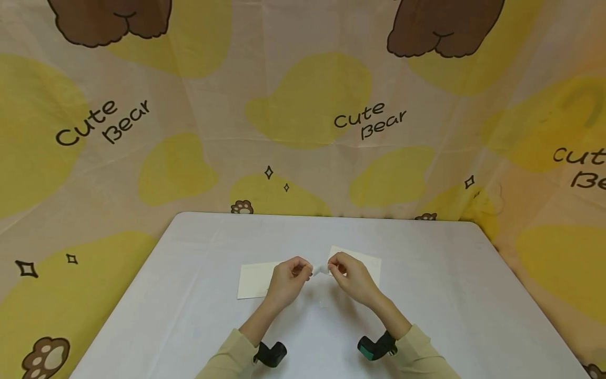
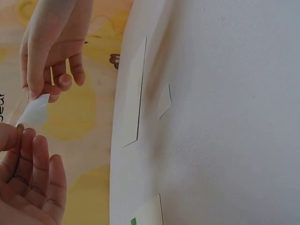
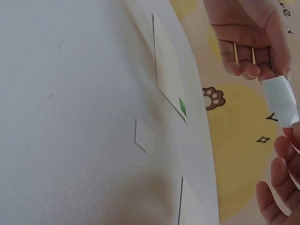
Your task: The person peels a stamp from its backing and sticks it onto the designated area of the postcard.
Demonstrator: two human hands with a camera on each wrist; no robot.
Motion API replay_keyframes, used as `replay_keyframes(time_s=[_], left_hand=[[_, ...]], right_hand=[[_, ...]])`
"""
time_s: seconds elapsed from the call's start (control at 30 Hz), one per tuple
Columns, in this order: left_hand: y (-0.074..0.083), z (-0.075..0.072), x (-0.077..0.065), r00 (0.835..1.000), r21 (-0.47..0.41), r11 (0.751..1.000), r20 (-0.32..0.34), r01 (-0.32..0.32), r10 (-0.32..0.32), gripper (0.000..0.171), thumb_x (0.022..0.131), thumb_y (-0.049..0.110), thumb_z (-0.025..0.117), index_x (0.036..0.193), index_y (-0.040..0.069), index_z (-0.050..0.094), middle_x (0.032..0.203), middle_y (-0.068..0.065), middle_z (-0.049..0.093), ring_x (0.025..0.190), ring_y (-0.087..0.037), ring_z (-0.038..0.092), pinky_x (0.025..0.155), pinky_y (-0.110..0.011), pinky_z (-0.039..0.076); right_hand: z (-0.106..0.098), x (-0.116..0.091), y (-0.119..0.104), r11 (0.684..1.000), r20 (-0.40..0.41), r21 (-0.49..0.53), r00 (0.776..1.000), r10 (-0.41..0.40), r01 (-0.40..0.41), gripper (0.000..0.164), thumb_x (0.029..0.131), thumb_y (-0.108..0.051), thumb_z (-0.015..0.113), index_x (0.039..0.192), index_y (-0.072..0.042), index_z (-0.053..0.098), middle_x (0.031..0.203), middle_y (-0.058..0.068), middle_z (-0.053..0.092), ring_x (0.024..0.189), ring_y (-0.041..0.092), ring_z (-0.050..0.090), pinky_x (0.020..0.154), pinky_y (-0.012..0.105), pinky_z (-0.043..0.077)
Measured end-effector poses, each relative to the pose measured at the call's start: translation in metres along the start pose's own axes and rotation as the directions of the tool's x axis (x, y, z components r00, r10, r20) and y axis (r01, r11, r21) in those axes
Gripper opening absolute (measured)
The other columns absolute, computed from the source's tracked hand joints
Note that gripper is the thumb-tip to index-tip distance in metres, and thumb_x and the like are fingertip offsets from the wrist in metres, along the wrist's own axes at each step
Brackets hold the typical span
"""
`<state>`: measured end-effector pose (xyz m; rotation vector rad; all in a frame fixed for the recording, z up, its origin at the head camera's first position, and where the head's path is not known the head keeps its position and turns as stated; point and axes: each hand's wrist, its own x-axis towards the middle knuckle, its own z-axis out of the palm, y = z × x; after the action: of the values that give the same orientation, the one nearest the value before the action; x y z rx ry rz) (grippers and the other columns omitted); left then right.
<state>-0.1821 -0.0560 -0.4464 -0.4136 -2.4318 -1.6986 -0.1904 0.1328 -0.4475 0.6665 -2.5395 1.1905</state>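
Between the fingertips of both hands a short strip of pale, translucent tape (image 3: 281, 101) with a serrated edge is stretched above the table. My left hand (image 1: 286, 280) pinches one end of it; my right hand (image 1: 355, 279) pinches the other, thumb against forefinger. In the left wrist view the tape (image 2: 35, 111) looks slightly bent. Below the left hand lies a cream card (image 1: 253, 280), whose green leaf print (image 3: 183, 107) shows in the right wrist view. Another cream card (image 1: 373, 266) lies partly hidden behind the right hand.
A small whitish piece (image 2: 165, 101) lies on the white table (image 1: 203, 326) between the two cards. Behind the table's far edge hangs a patterned cloth (image 1: 307, 105) with bears and lettering. Each wrist wears a black camera (image 1: 272, 354).
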Motion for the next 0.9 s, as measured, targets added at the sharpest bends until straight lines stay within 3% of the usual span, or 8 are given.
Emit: replay_keyframes(time_s=[0.23, 0.9], left_hand=[[0.0001, -0.001, -0.0005, 1.0, 0.006, 1.0, 0.016, 0.007, -0.007, 0.01, 0.087, 0.01, 0.06, 0.081, 0.005, 0.065, 0.072, -0.004, 0.065, 0.065, -0.01, 0.06, 0.056, -0.02, 0.049], [-0.0025, -0.0045, -0.0015, 1.0, 0.018, 1.0, 0.002, 0.023, -0.023, 0.009, 0.087, 0.011, 0.06, 0.08, 0.008, 0.066, 0.072, -0.003, 0.065, 0.064, -0.007, 0.06, 0.055, -0.021, 0.05]], right_hand=[[-0.0007, -0.0004, -0.0007, 1.0, 0.026, -0.004, 0.999, 0.019, -0.019, 0.005, 0.088, -0.012, 0.059, 0.084, -0.011, 0.06, 0.073, -0.009, 0.051, 0.066, 0.006, 0.047, 0.058, 0.019, 0.041], [0.0019, -0.0001, 0.0008, 0.998, -0.014, -0.022, 0.998, 0.057, -0.057, 0.011, 0.085, -0.006, 0.058, 0.08, -0.015, 0.059, 0.07, -0.01, 0.051, 0.065, 0.005, 0.047, 0.059, 0.02, 0.042]])
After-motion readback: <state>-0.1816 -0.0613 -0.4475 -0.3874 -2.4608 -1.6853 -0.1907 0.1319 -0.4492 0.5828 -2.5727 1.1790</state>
